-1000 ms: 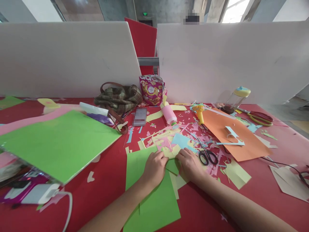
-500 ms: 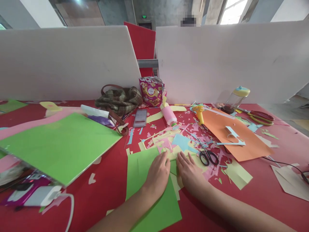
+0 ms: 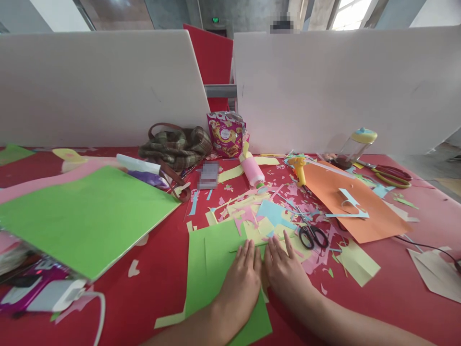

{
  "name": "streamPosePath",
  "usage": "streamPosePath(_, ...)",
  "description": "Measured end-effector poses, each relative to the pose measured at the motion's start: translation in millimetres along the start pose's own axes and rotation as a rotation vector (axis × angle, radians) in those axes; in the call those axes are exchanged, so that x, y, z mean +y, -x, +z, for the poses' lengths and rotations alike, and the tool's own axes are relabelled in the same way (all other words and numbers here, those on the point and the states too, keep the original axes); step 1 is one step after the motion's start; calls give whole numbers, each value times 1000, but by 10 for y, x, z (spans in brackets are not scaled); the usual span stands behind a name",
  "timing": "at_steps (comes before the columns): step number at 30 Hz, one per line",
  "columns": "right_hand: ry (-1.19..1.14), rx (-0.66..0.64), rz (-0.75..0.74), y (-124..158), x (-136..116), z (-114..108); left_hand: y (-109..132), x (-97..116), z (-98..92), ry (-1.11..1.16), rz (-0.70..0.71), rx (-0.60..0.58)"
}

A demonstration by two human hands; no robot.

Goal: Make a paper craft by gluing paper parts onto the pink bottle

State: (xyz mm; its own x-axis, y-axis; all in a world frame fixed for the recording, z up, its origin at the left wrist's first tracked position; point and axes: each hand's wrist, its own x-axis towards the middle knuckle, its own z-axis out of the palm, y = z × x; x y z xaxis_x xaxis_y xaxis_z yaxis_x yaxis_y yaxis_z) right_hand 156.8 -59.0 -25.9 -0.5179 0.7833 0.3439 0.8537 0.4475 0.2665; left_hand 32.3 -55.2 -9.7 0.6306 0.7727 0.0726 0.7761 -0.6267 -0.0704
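My left hand (image 3: 244, 274) lies flat on a green paper sheet (image 3: 216, 254), its fingers stretched forward and close together. Beside it, my right hand (image 3: 284, 269) rests palm down with the fingers extended and slightly apart. A thin green paper piece (image 3: 236, 250), looking like a narrow roll or folded strip, runs under the fingertips of both hands; most of it is covered. Just beyond my right fingers lie black-handled scissors (image 3: 313, 237) and a light blue paper scrap (image 3: 272, 212).
Paper scraps litter the red table (image 3: 158, 259). A pink bottle (image 3: 252, 170), a yellow glue gun (image 3: 298, 169) and an orange sheet (image 3: 360, 206) lie farther off. On the left sits a large green sheet (image 3: 90, 216). A plaid bag (image 3: 176, 144) and snack bag (image 3: 226, 134) stand behind.
Both hands have drawn slightly toward me and flattened, the fingers now stretched out. The thin green piece shows more clearly under the fingertips.
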Motion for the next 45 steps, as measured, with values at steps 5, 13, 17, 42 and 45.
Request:
streamPosePath(5, -57, 34, 18, -42, 99, -73, 31, 2, -28, 7, 9, 27)
streamPosePath(13, -115, -34, 49, -131, 243, -96, 40, 35, -19, -15, 45, 153)
streamPosePath(17, -119, -25, 36, -125, 260, -63, 18, -1, -46, 31, 29, 179)
streamPosePath(42, -311, 9, -87, -175, 312, -137, -105, -248, -173, 629, -202, 144)
streamPosePath(45, -318, 40, -82, -175, 316, -120, -100, -246, -163, 649, -222, 143)
